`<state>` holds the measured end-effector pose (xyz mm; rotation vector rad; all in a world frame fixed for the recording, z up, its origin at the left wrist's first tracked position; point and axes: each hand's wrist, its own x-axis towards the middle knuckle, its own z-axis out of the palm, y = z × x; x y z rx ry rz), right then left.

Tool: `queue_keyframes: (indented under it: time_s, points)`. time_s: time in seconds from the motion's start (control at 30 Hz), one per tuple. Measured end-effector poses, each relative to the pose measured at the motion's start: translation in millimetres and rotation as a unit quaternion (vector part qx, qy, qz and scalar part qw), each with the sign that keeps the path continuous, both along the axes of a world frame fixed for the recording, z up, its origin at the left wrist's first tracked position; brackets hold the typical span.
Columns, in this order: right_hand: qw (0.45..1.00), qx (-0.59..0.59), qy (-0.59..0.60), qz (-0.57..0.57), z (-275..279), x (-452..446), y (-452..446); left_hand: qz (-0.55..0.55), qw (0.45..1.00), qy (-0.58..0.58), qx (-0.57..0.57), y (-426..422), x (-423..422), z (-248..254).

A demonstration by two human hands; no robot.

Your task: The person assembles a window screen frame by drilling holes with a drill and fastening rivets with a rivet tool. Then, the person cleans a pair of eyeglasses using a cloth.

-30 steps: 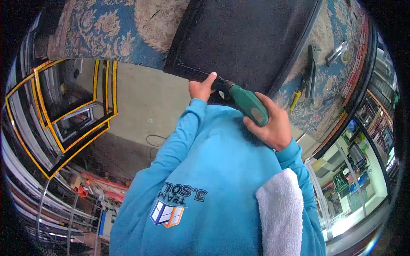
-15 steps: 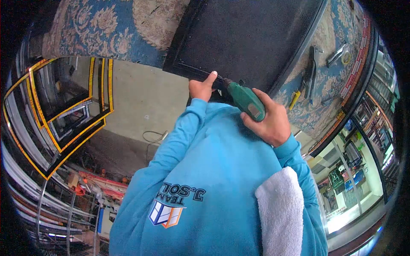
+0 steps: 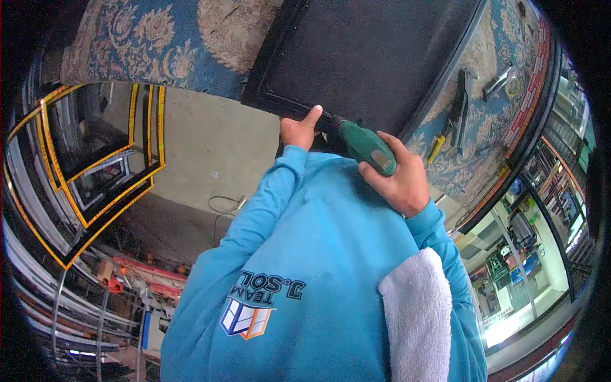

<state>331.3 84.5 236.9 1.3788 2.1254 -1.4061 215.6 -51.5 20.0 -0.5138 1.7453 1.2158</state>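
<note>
My right hand (image 3: pixel 406 181) is wrapped round the body of a green power drill (image 3: pixel 368 146). The drill's dark chuck end points up and left, close to the near edge of a black framed panel (image 3: pixel 363 57). Just left of the chuck, my left hand (image 3: pixel 298 132) grips that edge, thumb laid on top and the other fingers curled out of sight. The drill's tip is too small and dark to make out where it touches the frame.
The panel lies on a patterned blue carpet (image 3: pixel 146 41) covering the bench. To the right are a yellow-handled tool (image 3: pixel 436 148), a dark long tool (image 3: pixel 463 102) and a tape roll (image 3: pixel 513 87). Yellow-edged black frames (image 3: pixel 83 219) stand at left. A white towel (image 3: pixel 417 312) hangs over my front.
The view has shifted very slightly. Both hands keep their places on the drill and the panel edge, with hardly any visible movement.
</note>
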Motion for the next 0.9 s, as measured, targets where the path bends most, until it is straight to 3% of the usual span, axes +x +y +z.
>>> queue_keyframes:
  time_s: [0.17, 0.23, 0.37, 0.43, 0.77, 0.9]
  points:
    - [0.998, -0.017, 0.016, -0.062, -11, 6, 2, -0.017, 1.0, 0.011, -0.014, -3, 1, -5]
    - [0.999, -0.002, 0.005, -0.048, -11, 6, 2, -0.079, 0.991, 0.093, -0.05, -11, 7, -26]
    - [1.0, 0.023, 0.006, -0.003, 0, -3, -6, -0.107, 0.987, 0.072, -0.099, -14, 8, -32]
    - [0.999, 0.034, -0.008, 0.018, 1, -4, -10, -0.068, 0.994, 0.078, -0.031, -11, 7, -24]
    - [0.996, 0.049, -0.049, 0.06, 14, -31, -7, -0.085, 0.992, 0.092, -0.027, -14, 8, -36]
    - [0.993, 0.054, -0.061, 0.088, 14, -40, -2, -0.145, 0.979, 0.112, -0.094, -7, 2, -16]
